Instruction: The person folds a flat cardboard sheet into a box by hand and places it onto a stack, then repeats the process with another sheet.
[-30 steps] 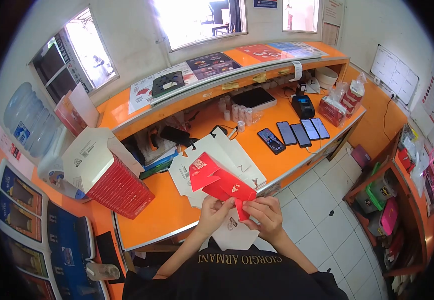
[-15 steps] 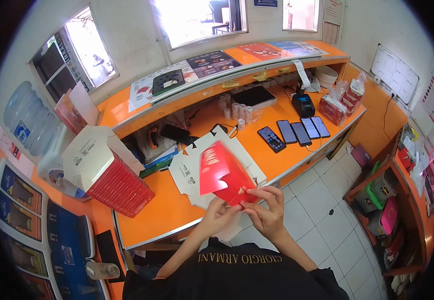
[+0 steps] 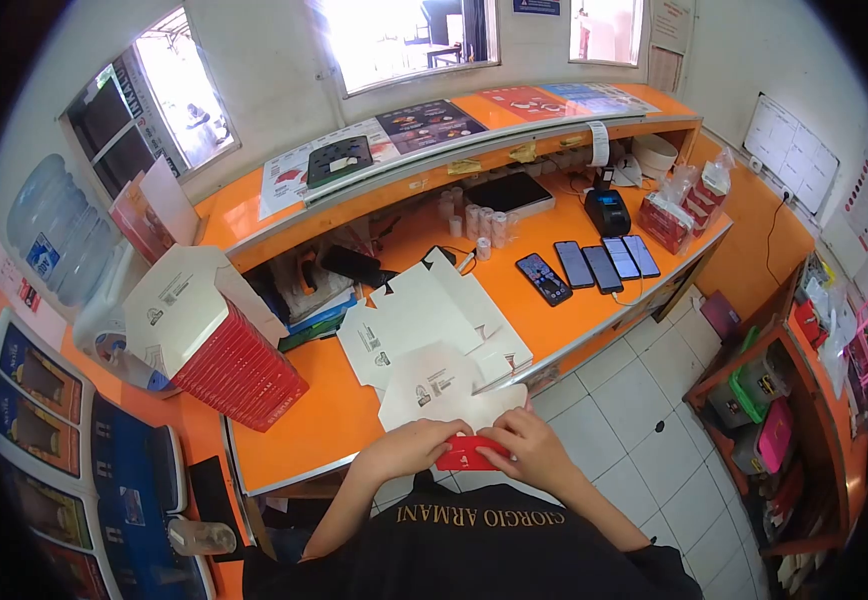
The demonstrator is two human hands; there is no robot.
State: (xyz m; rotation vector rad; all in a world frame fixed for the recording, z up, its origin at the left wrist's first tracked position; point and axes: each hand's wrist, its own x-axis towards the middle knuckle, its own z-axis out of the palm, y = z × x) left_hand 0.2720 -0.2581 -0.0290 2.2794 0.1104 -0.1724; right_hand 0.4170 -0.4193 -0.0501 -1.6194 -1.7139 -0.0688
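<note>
A partly folded cardboard food box (image 3: 434, 388) is held close to my body at the counter's front edge. Its white side with small dark print faces up, and a red end panel (image 3: 469, 462) faces me. My left hand (image 3: 409, 449) grips the left part of that end, fingers bent over the fold. On the right part, my right hand (image 3: 534, 452) pinches the same panel with thumb and fingers. Just beyond lie flat white box blanks (image 3: 459, 300), partly covered by the held box. To the left rises a stack of red-and-white box pieces (image 3: 244, 375).
The orange counter (image 3: 339, 430) also carries several phones (image 3: 544, 278), a card terminal or printer (image 3: 607, 210), paper rolls (image 3: 484, 225) and bagged red boxes (image 3: 666, 222). A water bottle (image 3: 62, 230) stands far left. Shelves with bins (image 3: 764, 385) are at right.
The box has come down and nearer to me, turning from its red outside to its white side. Both hands have moved lower, and now both press at the red end panel.
</note>
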